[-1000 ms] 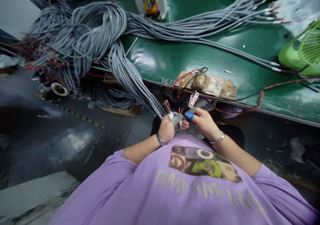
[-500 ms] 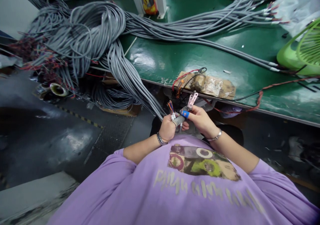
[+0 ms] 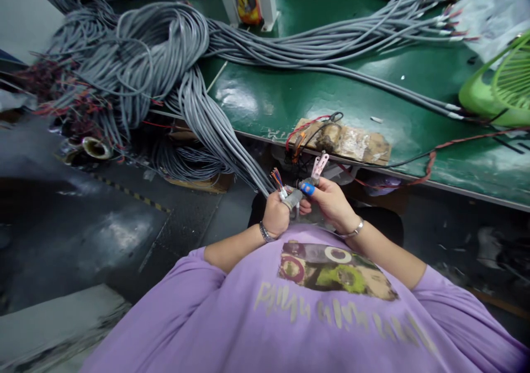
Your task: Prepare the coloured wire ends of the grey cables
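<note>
In front of my shirt, my left hand (image 3: 276, 214) is closed around the end of a grey cable. A tuft of thin coloured wires (image 3: 277, 179), orange and dark ones among them, sticks up from its fist beside a white collar. A grey wrap covers the left thumb. My right hand (image 3: 334, 206), with a blue band (image 3: 307, 188) on its thumb, pinches close beside it. Above its fingers rises a pale pink two-armed piece with small holes (image 3: 319, 164); its lower part is hidden. Grey cables (image 3: 219, 123) run from the bench down to my left hand.
A large coil of grey cables (image 3: 161, 47) lies on the green bench (image 3: 256, 94). A wooden block (image 3: 356, 144) with red and black leads sits at the front edge. A green fan (image 3: 501, 86) stands at the right. Another cable coil (image 3: 186, 163) is below the bench.
The coloured wire ends have tilted and shifted slightly left. My left hand has moved a little with them; both hands keep their grip.
</note>
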`<state>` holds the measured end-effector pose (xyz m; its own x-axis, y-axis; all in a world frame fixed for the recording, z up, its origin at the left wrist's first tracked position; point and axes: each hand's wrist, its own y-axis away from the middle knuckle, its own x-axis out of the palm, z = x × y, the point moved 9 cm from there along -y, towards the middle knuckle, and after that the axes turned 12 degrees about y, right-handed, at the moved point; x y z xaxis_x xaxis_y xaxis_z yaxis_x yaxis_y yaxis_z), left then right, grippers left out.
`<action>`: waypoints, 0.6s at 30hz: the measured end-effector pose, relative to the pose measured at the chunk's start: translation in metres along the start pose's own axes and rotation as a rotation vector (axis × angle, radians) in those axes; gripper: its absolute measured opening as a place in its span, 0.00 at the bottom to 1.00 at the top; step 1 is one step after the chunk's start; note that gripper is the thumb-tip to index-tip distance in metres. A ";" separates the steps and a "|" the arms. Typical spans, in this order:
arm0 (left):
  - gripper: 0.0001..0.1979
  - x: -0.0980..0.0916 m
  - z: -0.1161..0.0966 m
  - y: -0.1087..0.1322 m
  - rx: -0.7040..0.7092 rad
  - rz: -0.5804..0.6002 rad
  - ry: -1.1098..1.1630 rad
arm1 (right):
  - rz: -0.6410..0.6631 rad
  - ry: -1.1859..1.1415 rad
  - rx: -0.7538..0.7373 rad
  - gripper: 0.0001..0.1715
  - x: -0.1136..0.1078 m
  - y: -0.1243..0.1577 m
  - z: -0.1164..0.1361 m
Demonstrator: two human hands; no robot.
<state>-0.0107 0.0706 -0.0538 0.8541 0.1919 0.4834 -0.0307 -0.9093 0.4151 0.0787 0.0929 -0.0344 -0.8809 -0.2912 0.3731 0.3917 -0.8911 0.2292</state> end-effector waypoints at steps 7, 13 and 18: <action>0.21 -0.002 -0.004 0.002 0.023 -0.037 0.037 | -0.056 0.018 -0.019 0.22 -0.005 0.003 0.001; 0.22 -0.002 -0.006 0.003 0.041 -0.049 0.035 | -0.029 -0.051 -0.058 0.18 -0.001 0.007 0.006; 0.23 -0.002 -0.007 0.002 0.042 -0.059 0.066 | -0.030 -0.052 -0.087 0.17 0.000 0.007 0.008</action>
<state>-0.0155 0.0707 -0.0485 0.8177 0.2686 0.5092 0.0418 -0.9098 0.4128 0.0837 0.0894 -0.0260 -0.8759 -0.2473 0.4142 0.3388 -0.9266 0.1632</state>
